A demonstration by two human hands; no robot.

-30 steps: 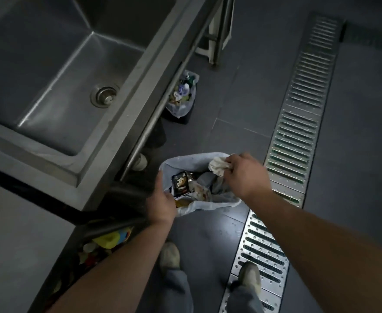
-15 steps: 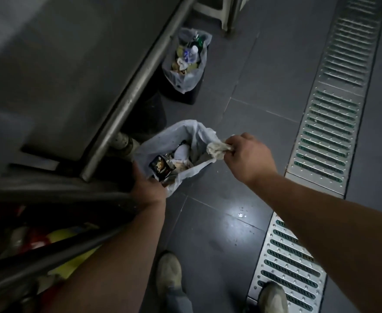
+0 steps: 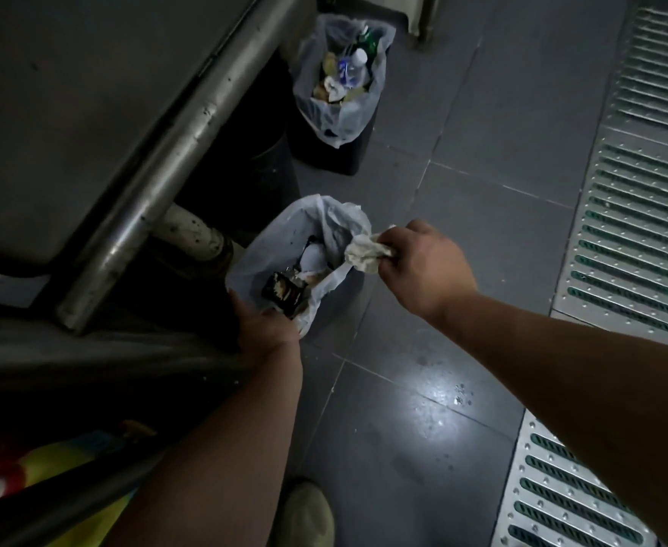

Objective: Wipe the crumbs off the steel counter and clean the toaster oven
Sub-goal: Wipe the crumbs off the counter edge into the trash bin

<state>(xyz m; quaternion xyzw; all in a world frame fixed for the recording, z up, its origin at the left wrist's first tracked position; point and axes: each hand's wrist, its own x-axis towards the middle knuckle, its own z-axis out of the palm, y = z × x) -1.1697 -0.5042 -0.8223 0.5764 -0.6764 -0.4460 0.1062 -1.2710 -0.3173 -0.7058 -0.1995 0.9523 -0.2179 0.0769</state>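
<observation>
A commercial kitchen: steel surface (image 3: 87, 92), long floor drain grate (image 3: 636, 215), grey tiles, lined waste bins (image 3: 338, 92)

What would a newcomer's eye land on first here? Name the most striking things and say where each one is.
First the right hand at centre, pinching a crumpled paper wad over the near bin's pale liner. Below it the left hand grips the liner's near edge, beside the steel counter rail on the left. A second lined bin full of rubbish stands farther back, and a metal floor grate runs down the right.
</observation>
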